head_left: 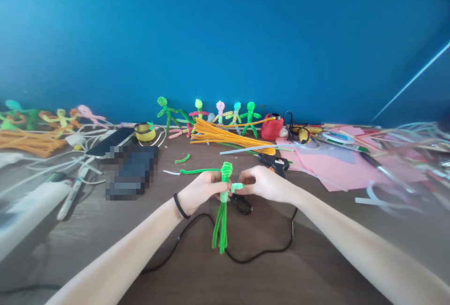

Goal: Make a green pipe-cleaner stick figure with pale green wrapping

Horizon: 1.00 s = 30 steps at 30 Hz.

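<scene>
A green pipe cleaner figure (224, 196) hangs upright in front of me, with a coiled head, a pale green wrapped body and several loose straight strands below. My left hand (204, 189) is closed around its body from the left. On its right side sticks out a short arm (237, 186) wrapped in pale green. My right hand (262, 183) pinches at that arm with thumb and finger; the exact contact is partly hidden. A straight green pipe cleaner (200, 170) extends to the left behind my left hand.
Behind my hands lie a bundle of orange pipe cleaners (232, 136) and a black glue gun (276, 164), its cable (260, 254) looping below. Finished figures (251, 117) stand along the blue wall. Pink paper (337, 171) lies right; phones (111, 142) and a marker (72, 195) lie left.
</scene>
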Each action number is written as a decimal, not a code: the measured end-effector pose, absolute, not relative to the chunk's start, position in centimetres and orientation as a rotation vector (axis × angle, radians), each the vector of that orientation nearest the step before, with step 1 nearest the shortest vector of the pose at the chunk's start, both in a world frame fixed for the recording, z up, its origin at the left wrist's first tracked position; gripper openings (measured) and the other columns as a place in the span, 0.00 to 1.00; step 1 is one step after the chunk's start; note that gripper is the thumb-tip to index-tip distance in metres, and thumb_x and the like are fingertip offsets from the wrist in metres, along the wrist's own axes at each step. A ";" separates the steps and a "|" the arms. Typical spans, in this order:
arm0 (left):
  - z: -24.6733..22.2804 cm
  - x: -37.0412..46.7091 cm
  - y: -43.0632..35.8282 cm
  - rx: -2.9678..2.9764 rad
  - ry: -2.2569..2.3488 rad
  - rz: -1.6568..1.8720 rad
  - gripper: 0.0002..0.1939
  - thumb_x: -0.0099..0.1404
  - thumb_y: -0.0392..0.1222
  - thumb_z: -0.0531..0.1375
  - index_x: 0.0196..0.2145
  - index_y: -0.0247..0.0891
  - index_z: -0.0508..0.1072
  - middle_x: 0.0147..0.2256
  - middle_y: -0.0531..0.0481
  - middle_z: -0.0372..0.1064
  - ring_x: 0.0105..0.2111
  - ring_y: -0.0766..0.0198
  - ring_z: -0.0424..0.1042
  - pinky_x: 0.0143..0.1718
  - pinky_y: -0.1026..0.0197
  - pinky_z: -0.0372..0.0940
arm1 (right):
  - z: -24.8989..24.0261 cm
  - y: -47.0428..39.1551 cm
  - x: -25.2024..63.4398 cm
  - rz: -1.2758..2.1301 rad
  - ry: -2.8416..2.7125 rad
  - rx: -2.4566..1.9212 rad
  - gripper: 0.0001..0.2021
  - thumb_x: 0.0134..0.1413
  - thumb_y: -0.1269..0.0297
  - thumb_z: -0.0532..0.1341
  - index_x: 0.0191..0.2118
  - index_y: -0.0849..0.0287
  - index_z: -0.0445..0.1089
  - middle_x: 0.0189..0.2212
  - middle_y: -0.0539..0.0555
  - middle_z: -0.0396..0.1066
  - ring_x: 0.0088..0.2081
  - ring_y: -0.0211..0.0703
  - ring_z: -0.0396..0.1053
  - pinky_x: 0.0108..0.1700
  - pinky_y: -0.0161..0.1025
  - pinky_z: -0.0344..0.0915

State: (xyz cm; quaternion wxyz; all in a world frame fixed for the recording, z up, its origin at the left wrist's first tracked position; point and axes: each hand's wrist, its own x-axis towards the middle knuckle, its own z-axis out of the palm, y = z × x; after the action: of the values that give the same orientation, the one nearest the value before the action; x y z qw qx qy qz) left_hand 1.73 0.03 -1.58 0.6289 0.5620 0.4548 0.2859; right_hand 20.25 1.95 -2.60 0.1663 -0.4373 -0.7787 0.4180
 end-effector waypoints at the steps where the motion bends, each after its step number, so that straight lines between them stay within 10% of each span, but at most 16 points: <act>1: -1.6 1.7 0.0 1.310 1.056 0.643 0.07 0.49 0.38 0.59 0.24 0.31 0.69 0.21 0.52 0.67 0.21 0.69 0.64 0.26 0.66 0.58 | -2.5 2.0 20.3 1.105 -2.242 -1.243 0.10 0.43 0.59 0.61 0.26 0.62 0.69 0.22 0.49 0.68 0.25 0.36 0.64 0.26 0.32 0.56; 15: -2.3 2.1 0.1 1.347 1.044 0.529 0.08 0.47 0.39 0.60 0.25 0.31 0.69 0.21 0.50 0.68 0.22 0.67 0.65 0.25 0.64 0.58 | -1.9 1.0 19.3 0.660 -2.234 -1.062 0.03 0.47 0.70 0.60 0.25 0.61 0.68 0.25 0.50 0.66 0.28 0.36 0.64 0.32 0.33 0.58; 30: -2.5 2.1 0.4 1.371 1.081 0.637 0.09 0.48 0.39 0.59 0.28 0.31 0.70 0.22 0.52 0.67 0.22 0.68 0.65 0.26 0.65 0.60 | -2.1 1.6 19.8 1.495 -1.951 -1.087 0.11 0.44 0.62 0.61 0.33 0.62 0.62 0.26 0.51 0.69 0.20 0.31 0.63 0.20 0.29 0.58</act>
State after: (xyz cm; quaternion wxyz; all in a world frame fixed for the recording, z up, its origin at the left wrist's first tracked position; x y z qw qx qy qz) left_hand 2.15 0.36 -2.49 0.5985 0.5909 0.4661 0.2747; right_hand 19.85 1.64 -2.14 0.2252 -0.3940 -0.7073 0.5421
